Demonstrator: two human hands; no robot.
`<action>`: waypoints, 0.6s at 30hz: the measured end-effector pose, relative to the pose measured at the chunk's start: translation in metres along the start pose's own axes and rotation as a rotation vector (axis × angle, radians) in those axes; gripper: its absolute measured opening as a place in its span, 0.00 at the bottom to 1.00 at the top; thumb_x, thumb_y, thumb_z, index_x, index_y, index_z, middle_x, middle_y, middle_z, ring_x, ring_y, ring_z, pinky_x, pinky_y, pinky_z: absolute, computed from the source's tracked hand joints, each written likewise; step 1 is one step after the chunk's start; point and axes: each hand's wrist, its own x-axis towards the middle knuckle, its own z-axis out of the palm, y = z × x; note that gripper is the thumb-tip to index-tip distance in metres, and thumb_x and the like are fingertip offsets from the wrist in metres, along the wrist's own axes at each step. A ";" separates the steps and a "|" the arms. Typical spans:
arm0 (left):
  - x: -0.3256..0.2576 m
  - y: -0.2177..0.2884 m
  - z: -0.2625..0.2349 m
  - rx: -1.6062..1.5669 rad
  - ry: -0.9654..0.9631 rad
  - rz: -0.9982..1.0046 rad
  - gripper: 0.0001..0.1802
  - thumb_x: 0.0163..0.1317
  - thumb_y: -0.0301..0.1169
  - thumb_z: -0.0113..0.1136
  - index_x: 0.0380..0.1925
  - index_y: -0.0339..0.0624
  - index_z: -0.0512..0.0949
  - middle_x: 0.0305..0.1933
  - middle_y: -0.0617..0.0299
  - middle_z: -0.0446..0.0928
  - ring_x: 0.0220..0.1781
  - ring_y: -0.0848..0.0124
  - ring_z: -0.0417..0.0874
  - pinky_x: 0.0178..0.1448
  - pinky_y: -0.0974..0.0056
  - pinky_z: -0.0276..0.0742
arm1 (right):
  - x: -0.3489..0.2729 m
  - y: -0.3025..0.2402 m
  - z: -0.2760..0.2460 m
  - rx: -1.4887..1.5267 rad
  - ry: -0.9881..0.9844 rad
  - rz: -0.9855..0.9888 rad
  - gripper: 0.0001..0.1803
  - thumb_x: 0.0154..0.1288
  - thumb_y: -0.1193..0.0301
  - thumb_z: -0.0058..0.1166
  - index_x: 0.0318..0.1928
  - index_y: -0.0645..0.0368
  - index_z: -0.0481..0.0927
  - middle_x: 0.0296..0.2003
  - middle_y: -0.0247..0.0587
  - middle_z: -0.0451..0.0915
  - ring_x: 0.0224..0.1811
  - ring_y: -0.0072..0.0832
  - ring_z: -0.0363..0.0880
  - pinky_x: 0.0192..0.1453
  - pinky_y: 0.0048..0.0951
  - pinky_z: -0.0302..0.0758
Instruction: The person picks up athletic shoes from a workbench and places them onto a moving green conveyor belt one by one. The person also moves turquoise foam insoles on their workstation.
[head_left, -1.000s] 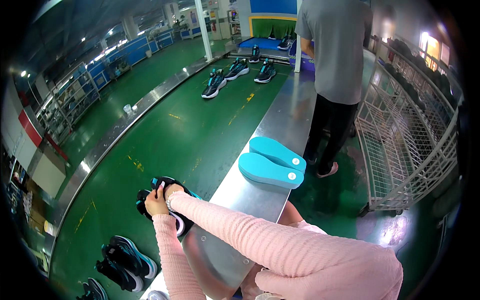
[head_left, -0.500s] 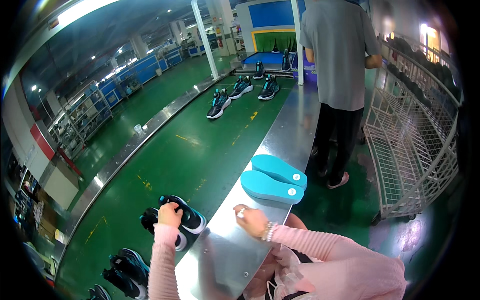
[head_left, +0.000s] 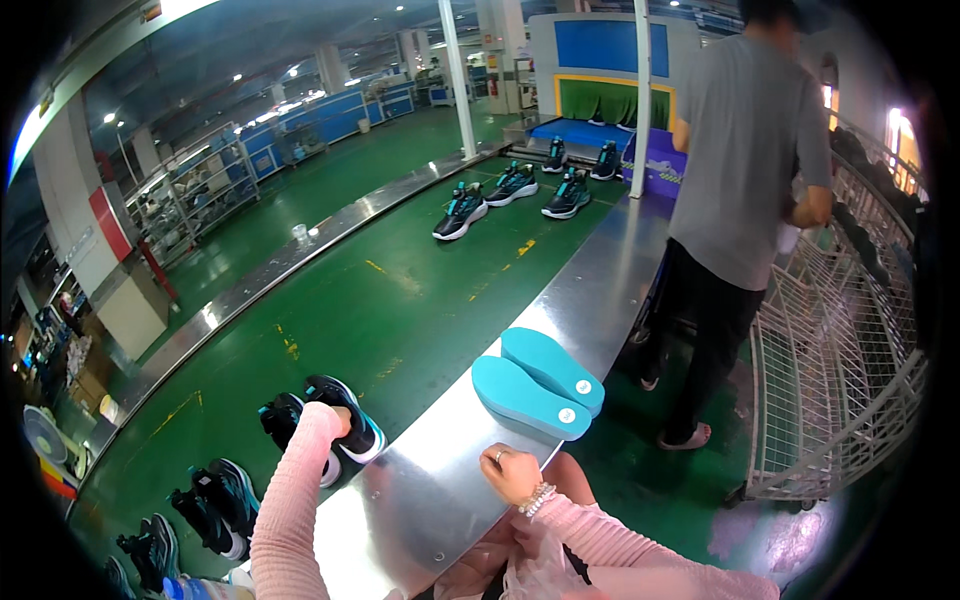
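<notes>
My left hand is closed at the collar of a black sneaker with teal trim and a white sole; its fingertips are partly hidden. The matching sneaker stands beside it, partly behind my wrist, on the green belt. Fingers curled, my right hand hovers at or rests on the metal ledge, with nothing visible in it. Just beyond it, two teal insoles lie side by side on the ledge, each with a round white sticker at the near end.
More sneakers line the belt at near left; several others stand toward a machine with a green curtain. A person in a grey shirt stands at right beside a wire rack cart. White posts rise from the belt edges.
The far sneakers have come slightly closer along the belt. The person in grey has turned and shifted right, toward the cart. My left hand remains at the sneaker; my view has tilted somewhat.
</notes>
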 end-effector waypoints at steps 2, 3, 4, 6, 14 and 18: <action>-0.047 0.006 -0.019 0.041 -0.082 0.061 0.24 0.57 0.39 0.38 0.55 0.53 0.65 0.62 0.66 0.60 0.63 0.67 0.62 0.66 0.63 0.53 | -0.001 -0.002 0.000 0.038 0.020 0.024 0.05 0.53 0.71 0.50 0.27 0.59 0.76 0.27 0.41 0.77 0.25 0.38 0.76 0.29 0.31 0.72; -0.062 0.010 -0.024 0.058 -0.123 0.100 0.24 0.58 0.38 0.37 0.56 0.55 0.64 0.63 0.68 0.59 0.63 0.66 0.61 0.66 0.62 0.52 | -0.002 -0.002 0.000 0.049 0.011 0.026 0.05 0.53 0.71 0.50 0.27 0.59 0.76 0.27 0.41 0.77 0.25 0.38 0.76 0.29 0.31 0.72; -0.066 0.012 -0.026 0.060 -0.152 0.114 0.24 0.58 0.39 0.37 0.57 0.54 0.63 0.63 0.68 0.59 0.63 0.67 0.61 0.66 0.63 0.52 | -0.002 -0.002 -0.001 0.039 0.018 0.047 0.05 0.53 0.71 0.50 0.27 0.59 0.76 0.27 0.41 0.77 0.25 0.38 0.76 0.29 0.31 0.72; -0.059 0.010 -0.026 0.049 -0.169 0.058 0.26 0.57 0.41 0.38 0.57 0.51 0.62 0.63 0.68 0.59 0.64 0.70 0.59 0.66 0.66 0.50 | -0.001 -0.005 -0.002 0.025 0.026 0.061 0.06 0.52 0.70 0.51 0.27 0.59 0.77 0.27 0.41 0.77 0.24 0.38 0.76 0.29 0.31 0.72; -0.031 0.012 -0.025 0.037 -0.147 -0.126 0.31 0.56 0.46 0.38 0.59 0.44 0.59 0.63 0.67 0.59 0.64 0.74 0.58 0.66 0.73 0.47 | 0.000 0.000 -0.006 -0.011 0.040 0.038 0.06 0.53 0.70 0.50 0.28 0.59 0.77 0.27 0.41 0.78 0.26 0.39 0.76 0.31 0.32 0.72; -0.008 -0.024 0.004 -0.571 -0.203 -0.182 0.30 0.55 0.45 0.39 0.58 0.47 0.60 0.63 0.66 0.58 0.65 0.73 0.56 0.67 0.71 0.47 | 0.003 -0.001 -0.012 0.031 0.018 0.060 0.06 0.54 0.70 0.49 0.28 0.59 0.77 0.28 0.42 0.77 0.26 0.40 0.76 0.31 0.33 0.72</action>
